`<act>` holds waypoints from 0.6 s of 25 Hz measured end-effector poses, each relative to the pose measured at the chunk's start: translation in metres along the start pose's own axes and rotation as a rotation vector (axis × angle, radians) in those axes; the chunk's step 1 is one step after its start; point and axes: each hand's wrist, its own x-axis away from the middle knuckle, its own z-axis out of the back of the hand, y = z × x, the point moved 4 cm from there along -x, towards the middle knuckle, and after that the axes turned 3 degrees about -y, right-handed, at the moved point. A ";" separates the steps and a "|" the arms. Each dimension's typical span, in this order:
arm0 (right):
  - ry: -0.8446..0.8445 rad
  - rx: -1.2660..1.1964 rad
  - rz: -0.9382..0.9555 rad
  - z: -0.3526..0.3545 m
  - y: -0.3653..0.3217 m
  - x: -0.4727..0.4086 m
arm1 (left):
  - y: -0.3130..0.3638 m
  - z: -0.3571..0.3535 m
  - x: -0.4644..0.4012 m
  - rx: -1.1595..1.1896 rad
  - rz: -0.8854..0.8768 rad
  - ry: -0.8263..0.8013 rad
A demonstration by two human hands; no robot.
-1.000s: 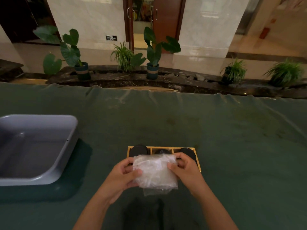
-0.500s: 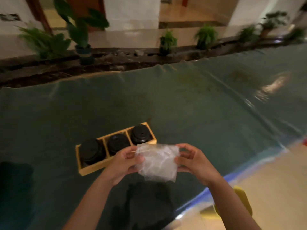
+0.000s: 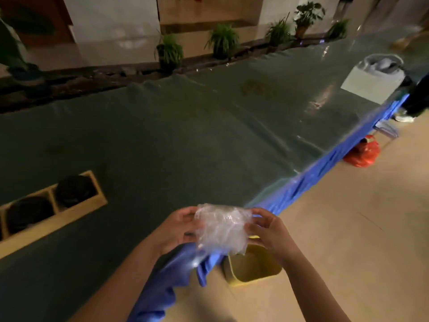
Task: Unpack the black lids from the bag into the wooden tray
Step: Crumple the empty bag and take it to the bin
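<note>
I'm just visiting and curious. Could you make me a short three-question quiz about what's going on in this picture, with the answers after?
1. True or false: both hands hold the crumpled clear bag.
2. What sits on the floor below the bag? A) yellow bin B) grey tub C) cardboard box
3. Fill in: the black lids lie in the ____ tray.

Key
1. True: the left hand and right hand pinch its two sides.
2. A, the yellow bin by the table's edge.
3. Wooden.
</note>
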 end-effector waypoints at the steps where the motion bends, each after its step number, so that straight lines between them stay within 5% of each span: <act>1: 0.011 0.005 -0.013 0.026 0.003 -0.001 | -0.006 -0.022 -0.013 -0.006 0.009 0.002; 10: 0.071 0.045 -0.086 0.147 0.041 -0.044 | -0.024 -0.103 -0.102 -0.263 0.031 -0.007; 15: 0.199 0.140 -0.156 0.192 0.084 -0.062 | -0.006 -0.102 -0.171 -1.157 -0.316 0.228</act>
